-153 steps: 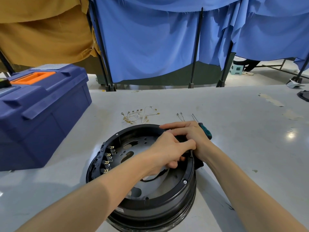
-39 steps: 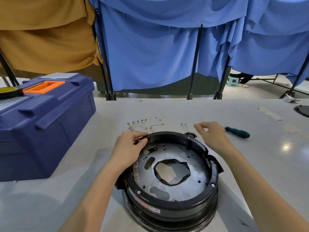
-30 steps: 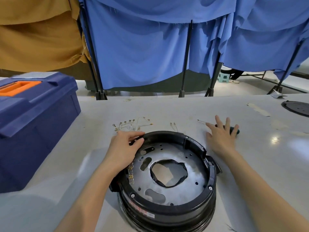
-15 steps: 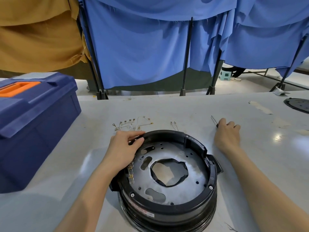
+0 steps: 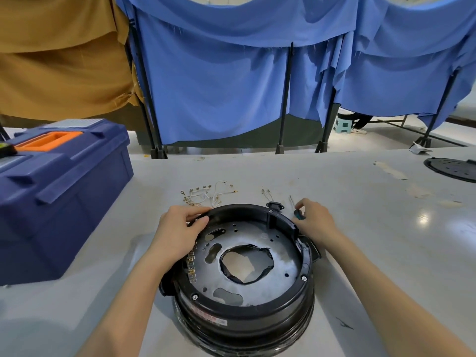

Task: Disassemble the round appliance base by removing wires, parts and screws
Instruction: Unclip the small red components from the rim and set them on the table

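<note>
- Black round base (image 5: 244, 315) sits open side up on the surface (image 5: 373, 240), with a holed metal plate (image 5: 283, 251) inside.
- Loose wires (image 5: 206, 195) lie just behind it.
- Screwdriver (image 5: 298, 215) lies beside its far-right rim.

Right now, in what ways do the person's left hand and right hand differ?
The left hand grips the far left rim of the round base; the right hand holds the green-handled screwdriver. The left hand lies partly over the base, while the right hand is beside it, over the table. Both have curled fingers and sit near the base's far edge.
</note>
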